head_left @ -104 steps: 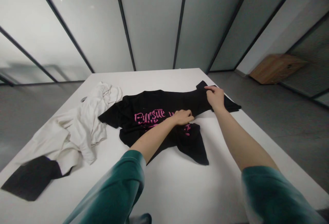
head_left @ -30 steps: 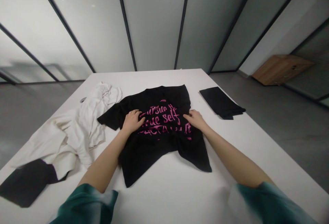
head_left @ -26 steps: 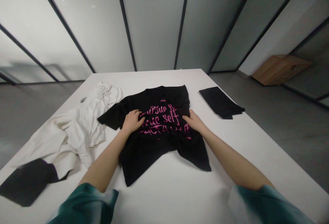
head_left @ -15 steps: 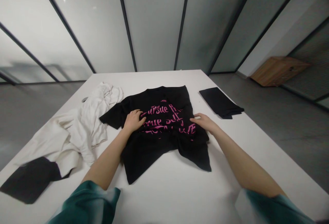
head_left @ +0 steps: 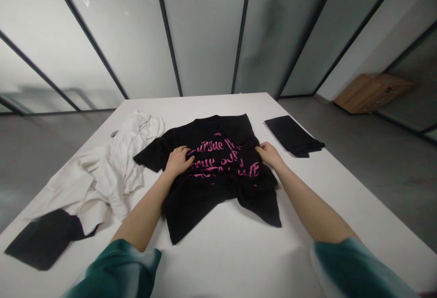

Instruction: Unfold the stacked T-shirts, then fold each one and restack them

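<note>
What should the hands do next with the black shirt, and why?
Maybe the right hand, at the right edge of the black shirt, should tug gently outward while the left hand holds it down, because the pink lettering looks crumpled and broken up by wrinkles.

The light is soft and moderate, without hard direction. The frosted glass panels (head_left: pixel 205 33) are brightest at the upper left, where a small glare mark (head_left: pixel 85 2) sits, and they become dull grey toward the right; there, a dark shape (head_left: pixel 272 17) looks quite vague. The white table (head_left: pixel 218 270) takes the light rather evenly, with weak shadows near the right forearm (head_left: pixel 309 204). In the black shirt (head_left: pixel 194 202) the folds are almost lost — only the pink print (head_left: pixel 224 159) makes clear contrast. The teal sleeves (head_left: pixel 358 266) are smeared by blur. Toward the edges the view looks stretched — the wooden cabinet (head_left: pixel 372 93) appears slanted and soft.
</note>
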Available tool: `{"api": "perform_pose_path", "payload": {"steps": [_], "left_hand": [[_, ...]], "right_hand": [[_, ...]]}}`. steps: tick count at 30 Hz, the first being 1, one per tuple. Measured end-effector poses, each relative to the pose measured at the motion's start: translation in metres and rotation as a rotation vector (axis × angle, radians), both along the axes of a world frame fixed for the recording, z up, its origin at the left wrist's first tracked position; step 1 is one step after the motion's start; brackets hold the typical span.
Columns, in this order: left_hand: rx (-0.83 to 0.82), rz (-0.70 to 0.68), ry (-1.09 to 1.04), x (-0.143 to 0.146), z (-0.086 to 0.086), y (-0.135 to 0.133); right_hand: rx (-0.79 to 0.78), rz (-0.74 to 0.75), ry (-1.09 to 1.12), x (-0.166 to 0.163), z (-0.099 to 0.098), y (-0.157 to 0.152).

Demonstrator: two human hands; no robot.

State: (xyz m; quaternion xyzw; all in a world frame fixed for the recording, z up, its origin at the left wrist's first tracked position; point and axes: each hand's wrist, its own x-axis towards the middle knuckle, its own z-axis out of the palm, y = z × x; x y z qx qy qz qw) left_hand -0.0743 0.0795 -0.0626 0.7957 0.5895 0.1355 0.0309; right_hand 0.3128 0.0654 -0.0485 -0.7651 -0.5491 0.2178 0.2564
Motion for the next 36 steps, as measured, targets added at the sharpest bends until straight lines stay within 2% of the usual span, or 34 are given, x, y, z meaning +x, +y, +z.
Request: {"api": "perform_pose_path", "payload": {"steps": [3, 5, 7, 9, 11, 12, 15, 18, 20, 22, 25, 28, 31, 36], "left_hand": [[-0.001, 0.006, -0.009, 0.0, 0.0, 0.0], [-0.005, 0.007, -0.009, 0.0, -0.001, 0.0], [-0.006, 0.009, -0.009, 0.0, -0.001, 0.0], [-0.004, 0.012, -0.012, 0.0, 0.0, 0.0], [-0.005, 0.009, -0.013, 0.0, 0.0, 0.0], [-0.006, 0.006, -0.012, 0.0, 0.001, -0.001], [-0.011, -0.004, 0.0, 0.0, 0.003, -0.002], [-0.013, -0.003, 0.009, 0.001, 0.005, -0.003], [-0.018, 0.0, 0.012, 0.001, 0.006, -0.003], [-0.025, -0.002, 0.013, 0.001, 0.006, -0.003], [-0.033, 0.0, 0.014, 0.002, 0.007, -0.003], [-0.033, -0.002, 0.009, 0.002, 0.008, -0.003], [-0.033, -0.009, 0.001, 0.002, 0.009, -0.004], [-0.023, -0.004, 0.005, 0.001, 0.009, -0.005]], "right_hand": [[-0.082, -0.086, 0.133, 0.022, 0.002, 0.003], [-0.101, -0.075, 0.021, 0.035, 0.003, 0.005], [0.012, -0.05, -0.18, 0.04, 0.005, 0.005], [0.221, 0.006, -0.307, 0.034, 0.006, 0.004], [0.391, 0.148, -0.337, 0.019, 0.006, 0.002], [0.426, 0.243, -0.345, 0.011, 0.005, 0.001], [0.328, 0.461, -0.427, -0.01, -0.005, -0.004], [0.138, 0.52, -0.495, -0.015, -0.017, -0.009], [0.085, 0.534, -0.501, -0.012, -0.019, -0.01], [0.077, 0.529, -0.511, -0.009, -0.013, -0.008], [0.068, 0.431, -0.533, -0.01, 0.005, 0.001], [0.157, 0.344, -0.514, -0.016, 0.015, 0.011], [0.299, 0.377, -0.466, -0.018, 0.005, 0.015], [0.237, 0.418, -0.406, -0.01, -0.024, 0.014]]}}
